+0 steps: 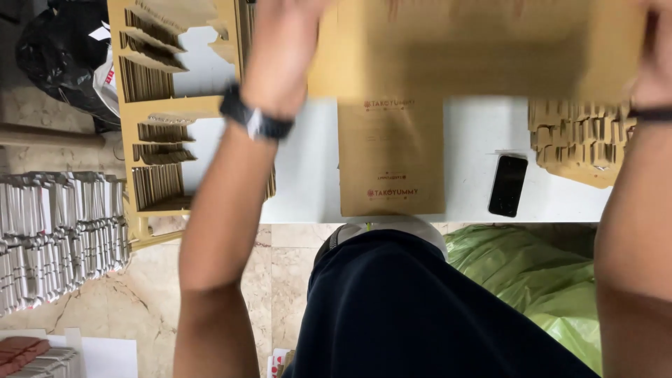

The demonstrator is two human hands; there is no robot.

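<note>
White table (308,175) carried a flat brown cardboard blank (390,157) and phone (507,185), while both hands, left hand (283,52) and right hand (654,59), gripped a raised cardboard sheet (476,49), fold unfinished, stacks waiting.

Flat brown cardboard sheet (483,49), blurred, held up at both side edges above white table.

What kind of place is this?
Probably a small packing workshop where cardboard boxes get folded. The hands hold a flat brown cardboard sheet above a white table, with stacks of folded cardboard beside it and bundled white sheets on the floor.
</note>
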